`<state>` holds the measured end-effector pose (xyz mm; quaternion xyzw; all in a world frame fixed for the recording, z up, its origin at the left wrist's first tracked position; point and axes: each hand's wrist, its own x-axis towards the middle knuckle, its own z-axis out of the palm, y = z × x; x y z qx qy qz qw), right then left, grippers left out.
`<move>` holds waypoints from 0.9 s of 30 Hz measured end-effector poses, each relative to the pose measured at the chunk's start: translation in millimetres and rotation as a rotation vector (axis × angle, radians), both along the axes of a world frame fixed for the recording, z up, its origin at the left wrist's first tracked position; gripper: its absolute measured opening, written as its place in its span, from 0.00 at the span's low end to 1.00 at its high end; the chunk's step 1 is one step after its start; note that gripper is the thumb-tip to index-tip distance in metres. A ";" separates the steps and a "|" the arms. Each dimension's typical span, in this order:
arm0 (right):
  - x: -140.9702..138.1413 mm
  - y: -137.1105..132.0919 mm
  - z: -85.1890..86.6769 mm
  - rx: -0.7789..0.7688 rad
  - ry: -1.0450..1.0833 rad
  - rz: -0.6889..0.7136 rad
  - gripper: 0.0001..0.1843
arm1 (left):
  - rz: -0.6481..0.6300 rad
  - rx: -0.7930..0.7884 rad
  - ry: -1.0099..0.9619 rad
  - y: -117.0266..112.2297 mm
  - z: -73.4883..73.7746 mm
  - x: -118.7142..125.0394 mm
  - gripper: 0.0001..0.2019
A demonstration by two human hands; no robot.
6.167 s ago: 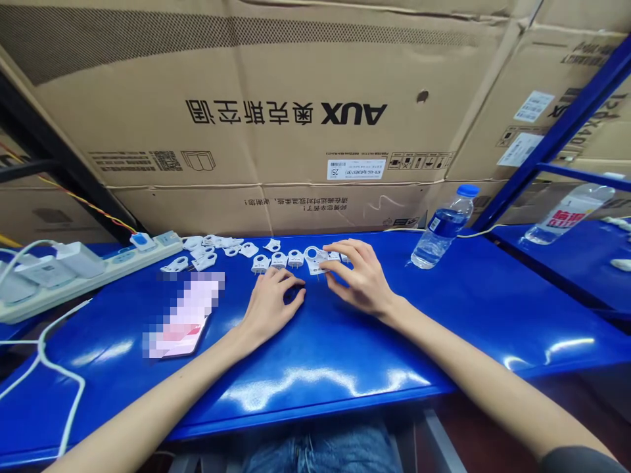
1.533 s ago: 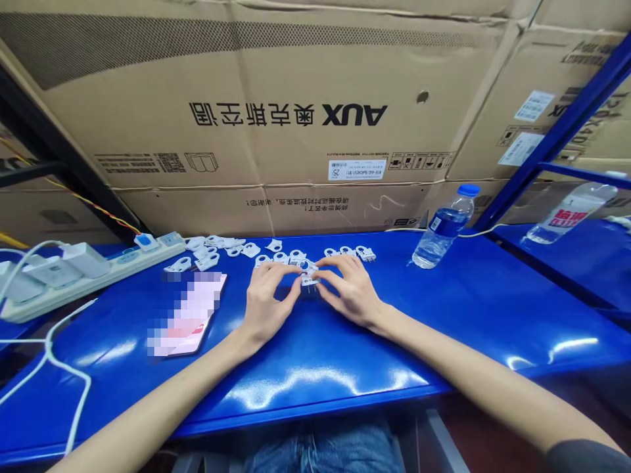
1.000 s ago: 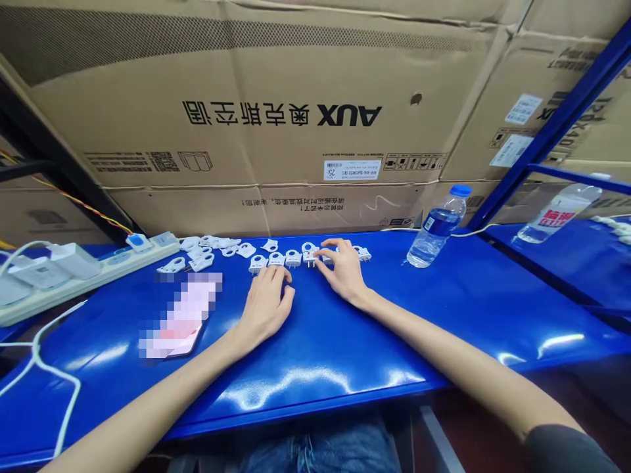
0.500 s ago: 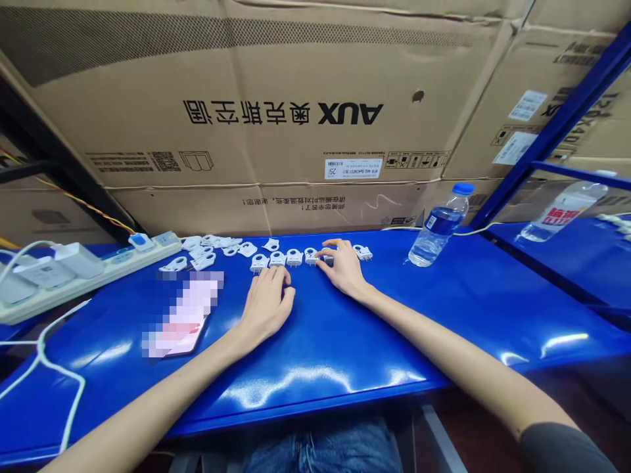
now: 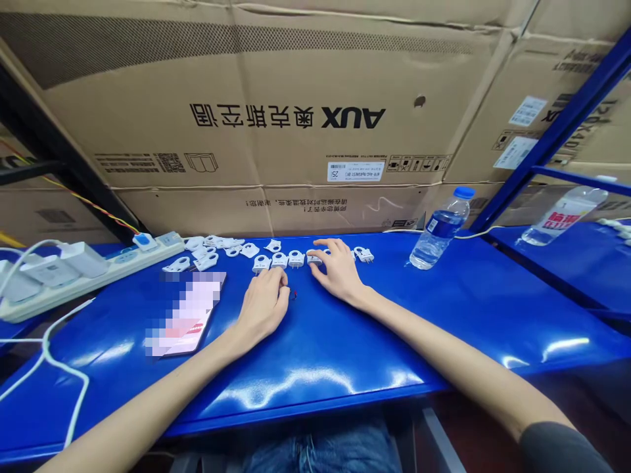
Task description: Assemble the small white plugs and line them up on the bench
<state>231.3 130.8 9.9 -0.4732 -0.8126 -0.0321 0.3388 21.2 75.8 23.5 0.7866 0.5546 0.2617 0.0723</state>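
Observation:
Several small white plug pieces lie in a row along the back of the blue table. My right hand rests over the right part of that row, its fingers spread and touching a plug piece. My left hand lies on the table just in front of the row, fingers loosely curled down, nothing visible in it. A tiny dark and red speck sits on the table by my left fingertips. One more plug piece lies right of my right hand.
A phone lies left of my left hand. A white power strip with chargers and cables runs along the far left. More loose plug pieces lie behind the phone. A water bottle stands at the right. Large cardboard boxes wall the back.
Earlier both hands held one plug piece together in front of the row. My right hand has set it into the row and stays over it; my left hand has dropped to the table.

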 end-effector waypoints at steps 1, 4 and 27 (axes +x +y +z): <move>-2.6 1.2 2.3 -0.005 -0.029 0.009 0.14 | -0.002 -0.005 0.011 0.1 -0.5 -0.2 0.05; -11.1 7.3 7.2 -0.045 -0.097 0.020 0.15 | -0.010 -0.014 0.029 0.8 -2.2 -0.2 0.06; -2.8 -16.1 4.1 0.085 0.092 0.120 0.08 | -0.060 0.003 0.005 -0.2 -1.4 -1.1 0.05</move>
